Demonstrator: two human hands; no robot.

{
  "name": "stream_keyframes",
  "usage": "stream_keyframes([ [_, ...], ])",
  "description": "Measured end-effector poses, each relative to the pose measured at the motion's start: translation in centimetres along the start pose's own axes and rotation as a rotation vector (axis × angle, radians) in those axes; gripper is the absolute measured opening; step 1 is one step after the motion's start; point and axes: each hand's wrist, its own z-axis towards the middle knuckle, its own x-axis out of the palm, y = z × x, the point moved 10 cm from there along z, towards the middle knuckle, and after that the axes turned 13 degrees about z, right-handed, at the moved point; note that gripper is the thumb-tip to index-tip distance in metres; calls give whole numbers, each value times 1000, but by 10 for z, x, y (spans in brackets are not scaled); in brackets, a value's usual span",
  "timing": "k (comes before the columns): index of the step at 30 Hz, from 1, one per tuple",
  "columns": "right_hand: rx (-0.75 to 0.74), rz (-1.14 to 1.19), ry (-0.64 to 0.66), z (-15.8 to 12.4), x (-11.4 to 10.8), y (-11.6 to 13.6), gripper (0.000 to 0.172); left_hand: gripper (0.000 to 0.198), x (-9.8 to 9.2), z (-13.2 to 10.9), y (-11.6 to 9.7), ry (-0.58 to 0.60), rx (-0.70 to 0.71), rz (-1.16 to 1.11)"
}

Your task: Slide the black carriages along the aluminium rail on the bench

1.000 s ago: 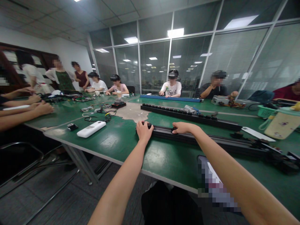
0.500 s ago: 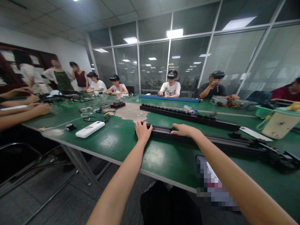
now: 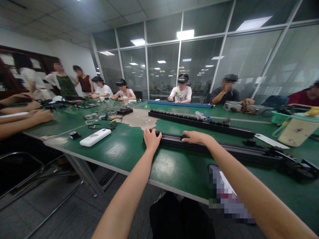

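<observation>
A long black rail (image 3: 224,149) lies across the green table (image 3: 129,149) in front of me. My left hand (image 3: 152,138) grips the rail's left end, fingers curled over it. My right hand (image 3: 194,136) rests on the rail a little to the right, fingers bent down onto a small black part on its top. What lies under those fingertips is hidden.
A second black rail with several black parts (image 3: 199,123) lies further back, a blue rail (image 3: 180,104) beyond it. A white remote-like device (image 3: 95,137), cables (image 3: 104,125), a phone (image 3: 224,196) at the near edge and a pale bag (image 3: 297,131) sit around. Several people sit round the table; arms (image 3: 25,119) reach in from the left.
Both hands stay on the black rail in the same places. The view has shifted very slightly; people across the table moved a little.
</observation>
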Motion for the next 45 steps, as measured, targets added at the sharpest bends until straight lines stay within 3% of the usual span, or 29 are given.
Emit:
stream_keyframes([
  [11, -9, -34, -13, -2, -3, -6, 41, 26, 2, 1, 0, -8, 0, -7],
  [45, -16, -19, -29, 0, -5, -8, 40, 27, 1, 0, 0, -14, 4, 1],
])
